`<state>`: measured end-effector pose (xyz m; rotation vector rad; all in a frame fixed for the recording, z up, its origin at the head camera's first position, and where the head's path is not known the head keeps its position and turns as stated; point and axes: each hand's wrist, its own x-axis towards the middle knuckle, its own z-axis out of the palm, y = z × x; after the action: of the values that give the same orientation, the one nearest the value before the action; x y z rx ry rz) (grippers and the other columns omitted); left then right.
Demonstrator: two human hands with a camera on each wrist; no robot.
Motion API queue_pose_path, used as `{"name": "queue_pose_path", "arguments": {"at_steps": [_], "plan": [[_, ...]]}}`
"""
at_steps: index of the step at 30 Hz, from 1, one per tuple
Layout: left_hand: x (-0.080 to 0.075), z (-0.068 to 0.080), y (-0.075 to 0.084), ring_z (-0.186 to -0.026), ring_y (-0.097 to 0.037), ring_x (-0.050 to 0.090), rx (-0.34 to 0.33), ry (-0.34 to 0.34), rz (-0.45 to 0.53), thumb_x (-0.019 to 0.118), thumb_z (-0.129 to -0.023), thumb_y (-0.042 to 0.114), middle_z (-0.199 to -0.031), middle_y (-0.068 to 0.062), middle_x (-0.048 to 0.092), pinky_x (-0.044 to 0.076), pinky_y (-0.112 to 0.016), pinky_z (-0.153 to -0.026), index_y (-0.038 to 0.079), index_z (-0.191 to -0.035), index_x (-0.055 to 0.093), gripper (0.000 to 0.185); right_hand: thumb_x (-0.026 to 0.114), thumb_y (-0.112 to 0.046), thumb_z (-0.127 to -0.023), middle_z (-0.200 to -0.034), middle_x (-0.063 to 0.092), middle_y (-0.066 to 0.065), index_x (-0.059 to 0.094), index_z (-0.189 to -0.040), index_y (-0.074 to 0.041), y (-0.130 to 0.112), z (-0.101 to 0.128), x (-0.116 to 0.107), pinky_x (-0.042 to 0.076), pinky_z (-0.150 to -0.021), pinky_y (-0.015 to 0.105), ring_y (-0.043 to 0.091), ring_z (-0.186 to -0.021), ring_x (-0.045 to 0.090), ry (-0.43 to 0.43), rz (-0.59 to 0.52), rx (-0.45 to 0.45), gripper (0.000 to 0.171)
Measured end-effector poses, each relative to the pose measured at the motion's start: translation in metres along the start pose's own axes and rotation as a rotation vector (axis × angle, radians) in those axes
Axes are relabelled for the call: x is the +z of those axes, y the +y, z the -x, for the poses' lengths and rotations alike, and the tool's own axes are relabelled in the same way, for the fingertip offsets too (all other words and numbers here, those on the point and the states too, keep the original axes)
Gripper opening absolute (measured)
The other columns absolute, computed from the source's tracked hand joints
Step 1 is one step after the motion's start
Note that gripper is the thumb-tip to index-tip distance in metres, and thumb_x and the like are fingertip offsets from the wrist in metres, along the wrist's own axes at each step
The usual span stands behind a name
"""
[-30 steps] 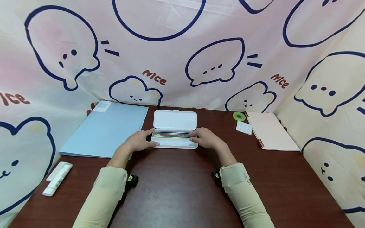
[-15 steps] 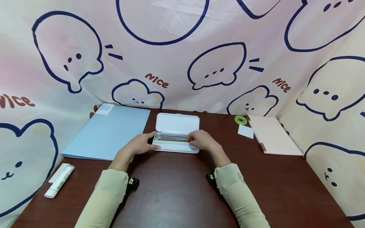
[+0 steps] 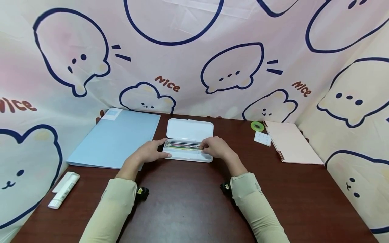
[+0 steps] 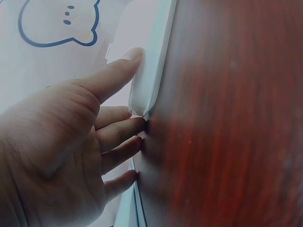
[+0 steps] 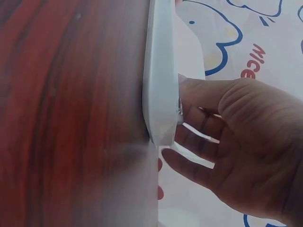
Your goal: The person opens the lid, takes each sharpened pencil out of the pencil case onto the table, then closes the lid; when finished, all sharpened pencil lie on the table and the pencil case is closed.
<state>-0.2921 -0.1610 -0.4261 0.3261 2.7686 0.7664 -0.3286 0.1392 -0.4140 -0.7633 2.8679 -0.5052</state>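
Observation:
A white pencil case (image 3: 187,156) lies on the table with its lid (image 3: 189,130) raised at the back. Several coloured pencils (image 3: 183,145) lie lengthwise inside, along its rear half. My left hand (image 3: 148,151) holds the case's left end, thumb on the front rim and fingers at the end; the left wrist view shows the thumb (image 4: 118,71) over the edge. At the other end my right hand (image 3: 215,147) reaches into the case and pinches at the pencils' right ends. In the right wrist view the thumb and forefinger tips are hidden behind the case wall.
A blue folder (image 3: 121,138) lies to the left, with a white tube (image 3: 63,190) in front of it. At the right are a green tape roll (image 3: 257,126), a small white card (image 3: 262,138) and a spiral notebook (image 3: 293,143). Patterned cloth (image 3: 188,67) hangs behind the table.
The right hand's fingers, more spread a second ago over the pencils' right ends, have drawn together inside the case. The left hand stays at the case's left end. The head view shifted slightly.

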Motion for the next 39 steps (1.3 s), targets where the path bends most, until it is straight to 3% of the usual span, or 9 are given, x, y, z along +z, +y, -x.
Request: {"name": "queue_pose_path", "arguments": {"at_steps": [7, 14, 22, 33, 39], "plan": [[0.001, -0.001, -0.002, -0.146, -0.040, 0.039, -0.006, -0.003, 0.000, 0.069, -0.093, 0.050, -0.159, -0.019, 0.042, 0.036, -0.057, -0.116, 0.011, -0.161, 0.027, 0.089, 0.069, -0.021, -0.098, -0.110, 0.077, -0.002, 0.080, -0.110, -0.021, 0.009, 0.006, -0.007, 0.055, -0.090, 0.038, 0.017, -0.099, 0.065, 0.090, -0.029, 0.029, 0.017], [0.000, -0.001, -0.003, -0.146, -0.042, 0.038, -0.005, 0.004, 0.002, 0.069, -0.093, 0.050, -0.159, -0.020, 0.041, 0.036, -0.059, -0.116, 0.011, -0.161, 0.027, 0.089, 0.071, -0.025, -0.097, -0.113, 0.077, 0.000, 0.081, -0.109, -0.023, 0.032, 0.016, -0.019, 0.051, -0.080, 0.034, 0.018, -0.091, 0.062, 0.170, -0.076, 0.047, 0.016], [0.001, 0.000, -0.003, -0.147, -0.042, 0.037, 0.003, -0.004, 0.011, 0.068, -0.094, 0.049, -0.160, -0.019, 0.039, 0.035, -0.059, -0.116, 0.012, -0.162, 0.026, 0.088, 0.069, -0.024, -0.097, -0.103, 0.077, 0.001, 0.080, -0.106, -0.022, 0.071, 0.038, -0.038, 0.047, -0.072, 0.033, 0.020, -0.083, 0.058, 0.224, -0.116, 0.107, 0.014], [0.000, 0.000, -0.001, -0.147, -0.043, 0.036, 0.011, -0.005, 0.011, 0.068, -0.095, 0.048, -0.160, -0.020, 0.039, 0.035, -0.061, -0.116, 0.011, -0.162, 0.026, 0.087, 0.067, -0.025, -0.099, -0.108, 0.077, 0.008, 0.079, -0.111, -0.015, 0.117, 0.071, -0.062, 0.049, -0.073, 0.037, 0.024, -0.085, 0.061, 0.270, -0.081, 0.176, 0.019], [0.001, 0.001, -0.002, -0.147, -0.042, 0.037, 0.009, -0.009, 0.008, 0.067, -0.095, 0.048, -0.160, -0.020, 0.039, 0.035, -0.060, -0.116, 0.010, -0.161, 0.026, 0.086, 0.066, -0.024, -0.100, -0.108, 0.077, 0.010, 0.079, -0.110, -0.014, 0.137, 0.086, -0.067, 0.053, -0.082, 0.045, 0.028, -0.095, 0.065, 0.276, -0.040, 0.204, 0.020]]}}
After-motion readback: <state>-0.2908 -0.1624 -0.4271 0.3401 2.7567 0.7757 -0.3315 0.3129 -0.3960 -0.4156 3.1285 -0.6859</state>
